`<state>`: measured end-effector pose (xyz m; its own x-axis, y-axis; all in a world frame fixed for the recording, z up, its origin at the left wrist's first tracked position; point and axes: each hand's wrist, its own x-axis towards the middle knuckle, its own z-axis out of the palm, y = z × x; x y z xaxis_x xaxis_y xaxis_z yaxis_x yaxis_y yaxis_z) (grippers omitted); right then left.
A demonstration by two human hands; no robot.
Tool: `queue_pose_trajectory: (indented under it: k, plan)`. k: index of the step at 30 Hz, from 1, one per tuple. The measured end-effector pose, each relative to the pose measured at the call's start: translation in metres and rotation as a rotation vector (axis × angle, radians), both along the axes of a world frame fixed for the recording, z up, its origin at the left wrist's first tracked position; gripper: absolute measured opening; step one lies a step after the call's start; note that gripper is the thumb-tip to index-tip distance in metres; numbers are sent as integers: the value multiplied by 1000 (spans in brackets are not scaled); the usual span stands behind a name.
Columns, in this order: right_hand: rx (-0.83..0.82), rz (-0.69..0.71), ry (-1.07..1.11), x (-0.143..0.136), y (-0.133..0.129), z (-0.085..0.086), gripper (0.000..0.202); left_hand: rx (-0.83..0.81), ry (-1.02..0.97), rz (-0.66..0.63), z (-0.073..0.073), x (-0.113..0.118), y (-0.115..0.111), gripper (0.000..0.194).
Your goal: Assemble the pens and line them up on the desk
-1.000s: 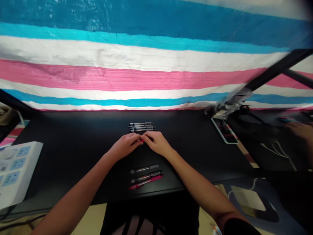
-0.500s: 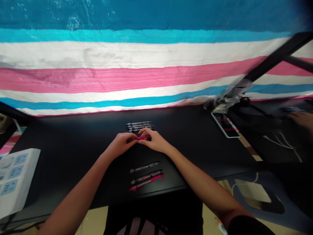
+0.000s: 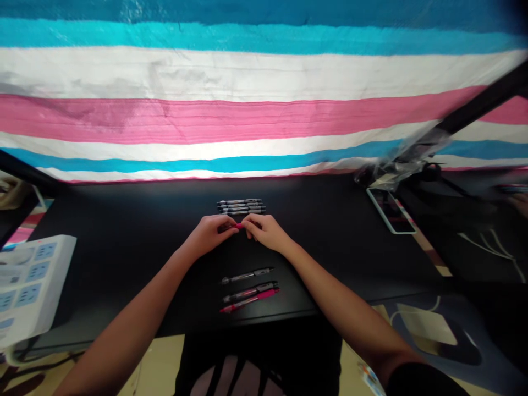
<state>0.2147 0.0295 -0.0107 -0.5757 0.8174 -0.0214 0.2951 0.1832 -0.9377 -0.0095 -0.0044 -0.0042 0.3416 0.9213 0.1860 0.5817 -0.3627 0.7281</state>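
Note:
A pink pen (image 3: 238,225) lies between my hands, mostly covered by fingers. My left hand (image 3: 213,229) pinches one end of it, and my right hand (image 3: 263,228) grips the other. Just beyond the fingers, a row of several black-and-clear pens (image 3: 241,207) rests side by side on the black table. Nearer to my body are a grey-and-clear pen (image 3: 247,275), a second dark pen (image 3: 251,292) and another pink pen (image 3: 249,301), all slightly slanted.
At the left stands a white box with blue socket panels (image 3: 41,286). A phone (image 3: 391,212) lies at the right, near crumpled clear plastic (image 3: 396,168). A striped sheet (image 3: 247,121) hangs behind the black table (image 3: 132,236). Pale cables (image 3: 489,245) run further right.
The view has shifted slightly. Both hands keep hold of the pink pen, which now shows less between the fingers and sits more level. The co-worker's hand at far right has mostly left view.

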Motion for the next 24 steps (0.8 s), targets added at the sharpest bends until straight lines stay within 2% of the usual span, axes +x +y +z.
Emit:
queue_pose_trajectory:
  k: [4, 8, 12, 16, 20, 24]
  plan:
    - [54, 18, 40, 1, 1, 0, 14, -34, -12, 1, -1, 0, 0, 13]
    - [-34, 29, 79, 2, 0, 1, 32, -32, -25, 9, -2, 1, -1, 13]
    - [-27, 13, -60, 2, -3, 5, 29, -31, -35, 6, -1, 3, -2, 12]
    - [22, -2, 53, 1, -1, 2, 20, -66, -58, 11, -1, 4, 0, 12]
    - [-91, -8, 148, 2, 8, -3, 32, -82, -133, 26, -5, 2, 2, 18]
    - [-136, 2, 84, 2, 9, 0, 41, -70, -150, 28, -9, 3, 2, 21]
